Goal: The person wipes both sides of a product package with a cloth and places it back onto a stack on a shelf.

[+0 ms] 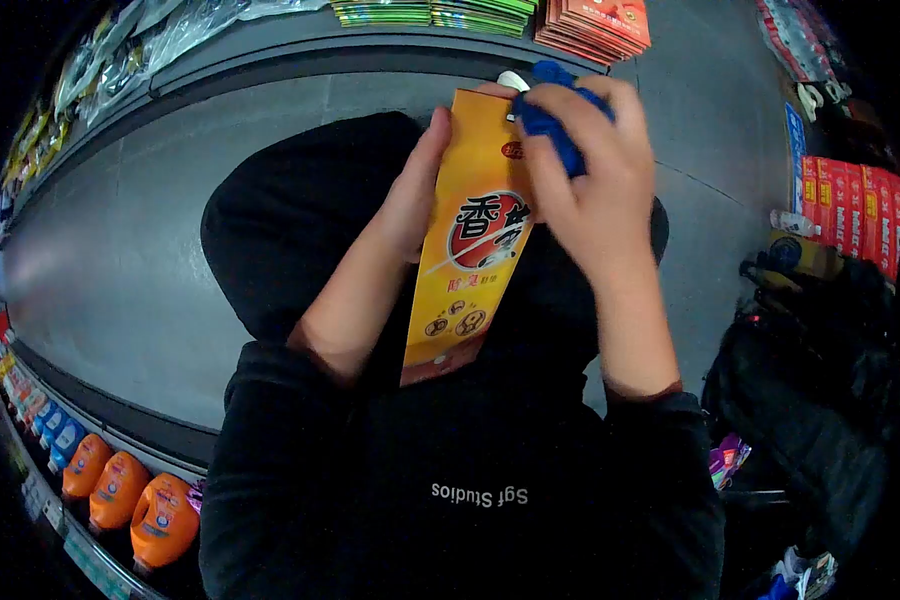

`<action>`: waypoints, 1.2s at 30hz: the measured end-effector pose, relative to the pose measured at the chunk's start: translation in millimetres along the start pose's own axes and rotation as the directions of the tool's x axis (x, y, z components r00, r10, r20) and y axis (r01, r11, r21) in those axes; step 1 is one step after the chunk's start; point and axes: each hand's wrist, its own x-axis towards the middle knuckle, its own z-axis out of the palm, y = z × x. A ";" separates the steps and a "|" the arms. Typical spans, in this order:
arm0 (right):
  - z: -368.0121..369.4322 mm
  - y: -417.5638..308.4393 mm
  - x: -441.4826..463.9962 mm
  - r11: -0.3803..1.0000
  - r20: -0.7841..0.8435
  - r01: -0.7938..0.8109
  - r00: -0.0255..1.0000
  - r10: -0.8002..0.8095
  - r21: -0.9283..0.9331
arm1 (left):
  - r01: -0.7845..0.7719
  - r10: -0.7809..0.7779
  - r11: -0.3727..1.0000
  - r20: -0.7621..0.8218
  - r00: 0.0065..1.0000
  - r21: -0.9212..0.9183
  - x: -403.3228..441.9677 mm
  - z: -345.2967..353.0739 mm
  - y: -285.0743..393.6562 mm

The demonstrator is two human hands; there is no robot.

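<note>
A long yellow box (438,290) with large printed characters in a red circle is tilted in front of my body. My left hand (420,195) grips it along its left side, thumb on the edge and the other fingers mostly hidden behind. Bunched under the fingers of my right hand (602,175) is a blue cloth (550,130), pressed against the box's upper right part. Something small and white (513,82) shows just beyond the box's top end; I cannot make out what it is.
Shelves with green packets (480,15) and red packets (595,25) run along the far side. Orange detergent bottles (165,520) line the lower left shelf. Red boxes (850,210) and a dark bag-like bundle (820,380) are at the right. Grey floor (150,220) lies between.
</note>
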 end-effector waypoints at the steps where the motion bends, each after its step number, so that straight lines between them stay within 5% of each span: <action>1: 2.4 -6.7 -0.3 1.000 -0.020 0.006 1.000 -0.006 0.016 | 0.000 0.000 1.000 0.004 1.000 0.001 -1.5 3.5 0.6; 3: 8.1 -10.4 -1.1 0.998 -0.031 0.039 0.999 -0.037 0.056 | 0.081 -0.079 0.997 -0.100 0.992 0.011 -5.5 10.3 4.0; 11: -1.5 3.6 -4.2 0.999 0.049 -0.041 0.998 0.041 -0.002 | -0.042 0.049 0.998 0.128 0.991 -0.054 0.9 8.8 -2.4; 14: 5.7 -3.4 -0.3 1.000 -0.024 0.009 1.000 -0.008 0.026 | -0.054 0.063 0.992 0.076 0.995 -0.115 1.7 13.3 -5.7; 17: 13.7 -20.3 8.2 0.991 -0.033 0.098 0.995 -0.095 0.093 | 0.114 -0.112 0.993 -0.093 0.989 0.018 -6.1 15.0 -1.9; 21: 8.8 -4.5 8.7 0.995 0.010 0.087 0.996 -0.087 0.056 | 0.134 -0.156 0.980 -0.154 0.976 -0.146 -6.8 7.6 -0.8; 23: 0.0 2.5 5.5 1.000 0.054 -0.007 0.999 0.007 -0.004 | 0.112 -0.083 0.948 0.108 0.991 -0.298 -5.2 -8.1 -6.6; 27: 1.4 -12.0 7.9 0.996 0.025 0.080 0.996 -0.081 0.031 | 0.186 -0.194 0.976 -0.067 0.979 -0.112 -3.9 15.9 -1.1; 28: 5.6 -15.6 8.6 0.993 0.044 0.084 0.995 -0.088 0.080 | 0.106 -0.110 0.993 -0.085 0.990 -0.048 -4.9 18.0 -3.6; 31: 3.9 -10.4 9.5 0.996 0.081 0.055 0.995 -0.061 0.068 | 0.106 -0.118 0.986 -0.085 0.989 -0.130 -5.9 6.7 -3.8; 36: -13.8 16.3 2.6 0.997 0.029 -0.005 1.000 0.007 -0.081 | 0.033 0.001 0.971 0.139 0.990 -0.238 -1.5 3.2 -3.4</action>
